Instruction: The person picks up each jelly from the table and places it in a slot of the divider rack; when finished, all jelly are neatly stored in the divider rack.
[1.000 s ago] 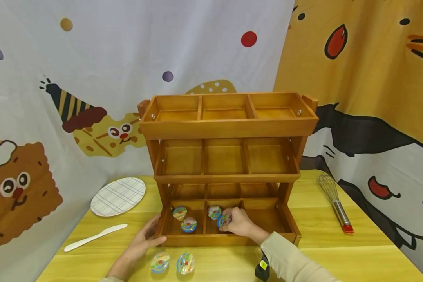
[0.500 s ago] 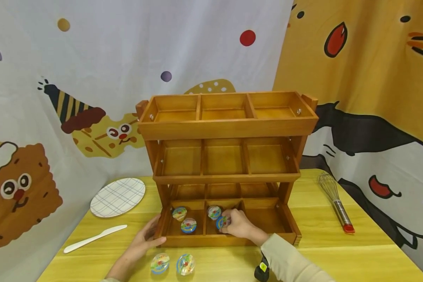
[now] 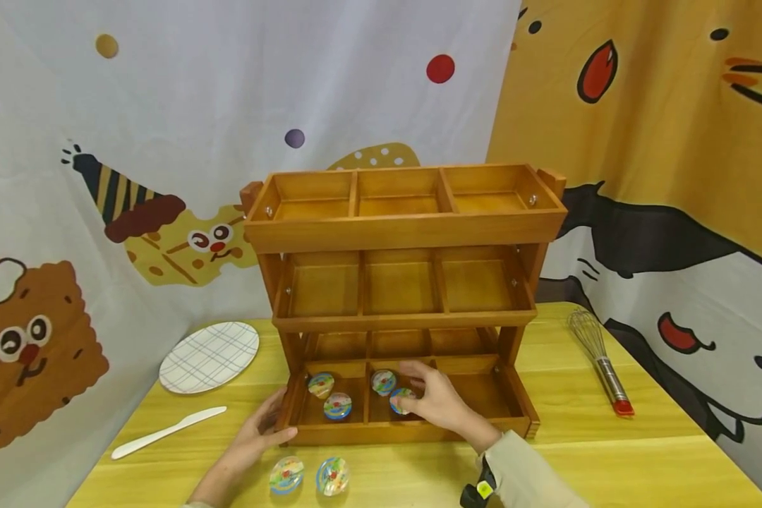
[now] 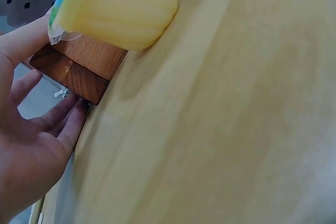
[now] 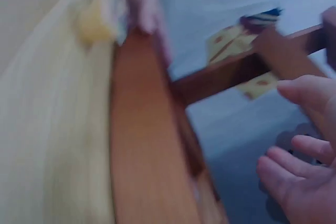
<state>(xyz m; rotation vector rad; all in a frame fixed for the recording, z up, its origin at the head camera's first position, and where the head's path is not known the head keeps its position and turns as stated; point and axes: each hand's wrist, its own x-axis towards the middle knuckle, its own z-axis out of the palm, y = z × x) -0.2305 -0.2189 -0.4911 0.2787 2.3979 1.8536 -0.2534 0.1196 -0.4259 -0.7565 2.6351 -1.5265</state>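
On the bottom tier of a three-tier wooden rack (image 3: 403, 433), two lidded jelly cups (image 3: 337, 406) lie in the left compartment. The middle compartment holds a cup at the back (image 3: 384, 382) and one in front (image 3: 400, 402). My right hand (image 3: 441, 406) hovers at that front cup, thumb and fingers spread; in the right wrist view the hand (image 5: 304, 166) holds nothing. My left hand (image 3: 252, 439) grips the rack's lower left corner, as the left wrist view shows for the hand (image 4: 31, 145) and wood (image 4: 71, 72). A yellow cup (image 4: 115, 9) appears close by there.
Two more cups (image 3: 286, 475) (image 3: 333, 476) stand on the table before the rack. To the left lie a checked plate (image 3: 209, 357) and a white knife (image 3: 168, 432); a whisk (image 3: 603, 363) lies to the right. A printed curtain (image 3: 228, 106) hangs behind.
My right hand has let go of the front cup in the middle compartment, spread its fingers and moved slightly right. My left hand has kept its grip on the rack.
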